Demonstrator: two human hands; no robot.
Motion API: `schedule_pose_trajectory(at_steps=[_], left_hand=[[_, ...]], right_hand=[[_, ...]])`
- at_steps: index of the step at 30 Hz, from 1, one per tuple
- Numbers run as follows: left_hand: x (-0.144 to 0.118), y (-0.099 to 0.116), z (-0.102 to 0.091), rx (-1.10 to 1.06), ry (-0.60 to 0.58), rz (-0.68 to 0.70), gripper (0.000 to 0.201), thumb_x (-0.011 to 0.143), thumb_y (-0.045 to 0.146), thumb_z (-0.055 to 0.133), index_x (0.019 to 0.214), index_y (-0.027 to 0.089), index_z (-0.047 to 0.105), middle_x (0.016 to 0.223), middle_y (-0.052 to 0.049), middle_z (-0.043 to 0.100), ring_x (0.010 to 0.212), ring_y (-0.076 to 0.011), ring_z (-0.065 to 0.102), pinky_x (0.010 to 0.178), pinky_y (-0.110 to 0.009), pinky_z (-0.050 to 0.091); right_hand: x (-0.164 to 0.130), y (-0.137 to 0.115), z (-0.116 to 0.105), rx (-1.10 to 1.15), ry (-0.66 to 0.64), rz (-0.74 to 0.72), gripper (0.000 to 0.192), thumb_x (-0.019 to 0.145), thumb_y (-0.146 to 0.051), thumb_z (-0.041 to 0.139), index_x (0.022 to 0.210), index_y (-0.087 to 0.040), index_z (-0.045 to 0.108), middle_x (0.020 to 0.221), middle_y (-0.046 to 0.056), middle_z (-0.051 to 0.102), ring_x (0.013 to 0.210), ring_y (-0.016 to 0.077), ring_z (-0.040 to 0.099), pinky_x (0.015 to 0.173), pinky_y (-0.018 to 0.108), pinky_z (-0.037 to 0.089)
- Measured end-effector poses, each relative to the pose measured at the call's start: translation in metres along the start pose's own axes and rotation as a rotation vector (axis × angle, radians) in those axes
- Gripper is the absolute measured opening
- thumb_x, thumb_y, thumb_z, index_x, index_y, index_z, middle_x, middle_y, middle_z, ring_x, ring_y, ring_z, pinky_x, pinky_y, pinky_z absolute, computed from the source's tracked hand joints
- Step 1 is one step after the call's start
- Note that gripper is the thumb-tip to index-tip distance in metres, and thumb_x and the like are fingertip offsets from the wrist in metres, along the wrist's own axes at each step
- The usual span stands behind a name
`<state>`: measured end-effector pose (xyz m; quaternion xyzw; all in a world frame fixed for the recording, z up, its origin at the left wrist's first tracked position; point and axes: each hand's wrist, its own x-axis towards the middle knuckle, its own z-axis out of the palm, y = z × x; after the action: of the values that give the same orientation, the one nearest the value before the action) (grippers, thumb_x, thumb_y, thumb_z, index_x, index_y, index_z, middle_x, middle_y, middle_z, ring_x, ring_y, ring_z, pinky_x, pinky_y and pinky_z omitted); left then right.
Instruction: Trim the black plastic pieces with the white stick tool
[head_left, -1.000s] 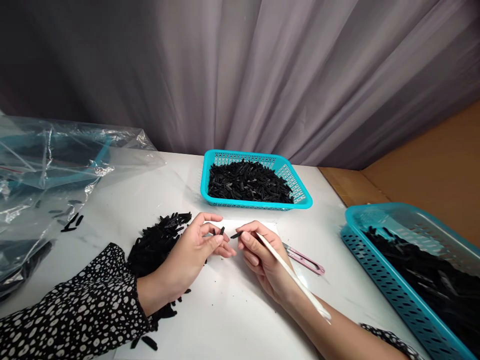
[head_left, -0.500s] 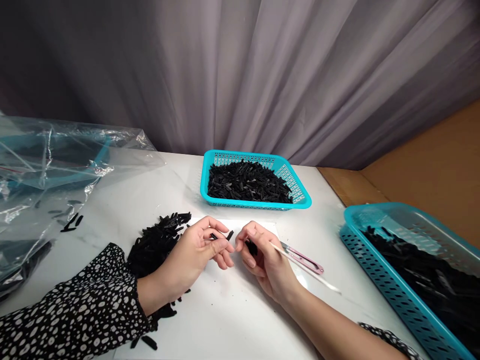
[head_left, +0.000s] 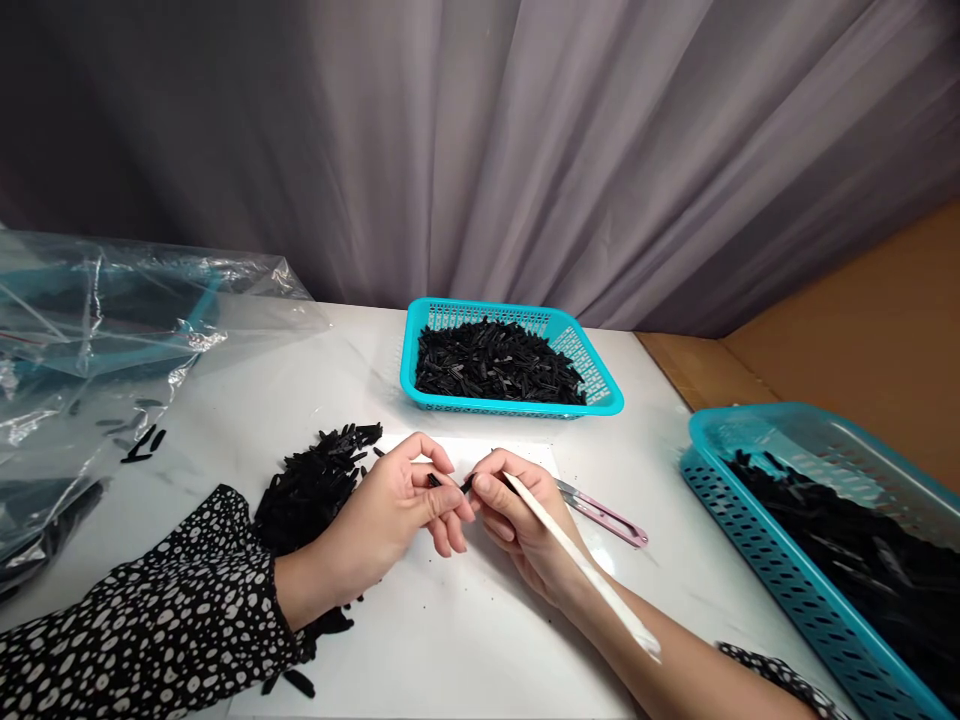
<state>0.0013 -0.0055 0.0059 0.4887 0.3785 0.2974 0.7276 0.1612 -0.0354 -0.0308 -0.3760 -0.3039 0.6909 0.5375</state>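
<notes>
My left hand (head_left: 394, 515) is closed in a pinch on a small black strip (head_left: 467, 484); another dark piece shows between its fingers. Facing it, my right hand (head_left: 529, 520) has thumb and forefinger at the other end of that strip. A long white stick (head_left: 589, 570) also rests in my right hand, running back over the wrist, and what its front end touches is hidden. Beside my left wrist lies a heap of black strips (head_left: 311, 490). A pink-handled cutter knife (head_left: 615, 525) lies on the table, partly behind my right hand.
A turquoise basket (head_left: 517, 407) of black strips stands at the back centre. At the right is a second turquoise basket (head_left: 750, 580) with more dark pieces. A clear plastic bag (head_left: 247, 300) covers the left side, with several loose strips near it.
My hands have come closer together, and my right fingertips now meet the black strip. The white stick has swung so its rear end points lower, over my forearm.
</notes>
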Motion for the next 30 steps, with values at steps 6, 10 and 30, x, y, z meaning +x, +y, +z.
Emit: schedule_pose_trajectory(at_steps=[6,10,30], left_hand=[[0.0004,-0.0004,-0.0014,0.05,0.059,-0.016,0.039,0.081,0.051,0.068,0.088,0.018,0.049,0.058,0.004,0.061,0.038,-0.0065,0.048,0.036,-0.017,0.028],[-0.0004,0.0001,-0.0042,0.113,0.14,0.046,0.033,0.091,0.042,0.057,0.105,0.013,0.063,0.061,0.005,0.054,0.046,-0.0046,0.038,0.045,-0.019,0.026],[0.0022,0.0018,-0.004,0.079,0.103,0.011,0.059,0.09,0.034,0.064,0.14,0.012,0.045,0.08,-0.006,0.074,0.047,-0.0082,0.055,0.045,-0.021,0.037]], right_hand=[[0.0012,-0.002,-0.0019,0.064,-0.005,-0.013,0.024,0.076,-0.035,0.081,0.078,-0.016,0.065,0.064,-0.003,0.059,0.042,0.0008,0.026,0.038,0.017,0.012],[0.0009,-0.0032,-0.0019,0.07,-0.022,-0.022,0.021,0.077,-0.033,0.08,0.085,-0.017,0.069,0.065,-0.003,0.059,0.043,0.0007,0.026,0.038,0.016,0.012],[-0.0005,-0.0037,-0.0026,0.038,0.003,-0.066,0.023,0.082,-0.039,0.069,0.078,-0.018,0.06,0.065,-0.001,0.061,0.042,0.0044,0.028,0.037,0.019,0.012]])
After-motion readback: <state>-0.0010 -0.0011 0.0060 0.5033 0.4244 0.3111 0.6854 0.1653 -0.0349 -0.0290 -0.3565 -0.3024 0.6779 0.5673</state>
